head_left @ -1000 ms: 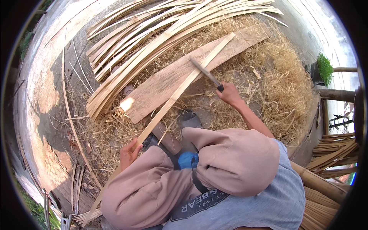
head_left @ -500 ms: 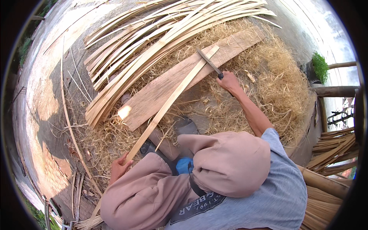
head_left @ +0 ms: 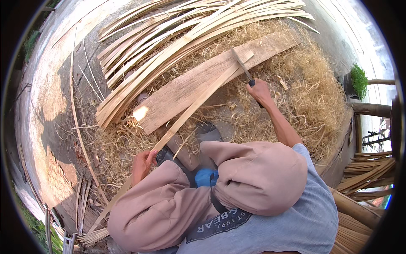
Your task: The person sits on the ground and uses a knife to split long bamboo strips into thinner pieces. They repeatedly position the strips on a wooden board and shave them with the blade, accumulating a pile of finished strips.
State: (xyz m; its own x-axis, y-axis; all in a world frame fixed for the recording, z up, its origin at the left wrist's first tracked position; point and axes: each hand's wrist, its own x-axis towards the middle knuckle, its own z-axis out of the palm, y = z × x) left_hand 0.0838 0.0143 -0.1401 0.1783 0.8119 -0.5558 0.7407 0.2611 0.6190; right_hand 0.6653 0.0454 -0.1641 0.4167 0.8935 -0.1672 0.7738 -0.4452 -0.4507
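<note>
My left hand [head_left: 143, 164], beside my left knee, is closed on a long pale strip of split bamboo [head_left: 196, 103]. The strip slants up to the right, its far end lying over a flat wooden plank [head_left: 190, 84]. In my right hand [head_left: 259, 92] is a knife [head_left: 241, 63], the fingers wrapped round its dark handle. The blade points up and to the left and lies across the strip near its far end, over the plank. The strip's near end runs down past my left thigh.
A fanned pile of bamboo strips [head_left: 169, 55] lies beyond the plank. Curly shavings [head_left: 313, 106] cover the ground around it. More strips are bundled at the right [head_left: 370, 169], near wooden poles [head_left: 372, 109]. A thin loose strip [head_left: 76, 114] lies at the left.
My left hand has moved up and to the right with the strip, whose far end reaches further along the plank. The knife still lies across it, nearer its far end. The whole view has shifted slightly.
</note>
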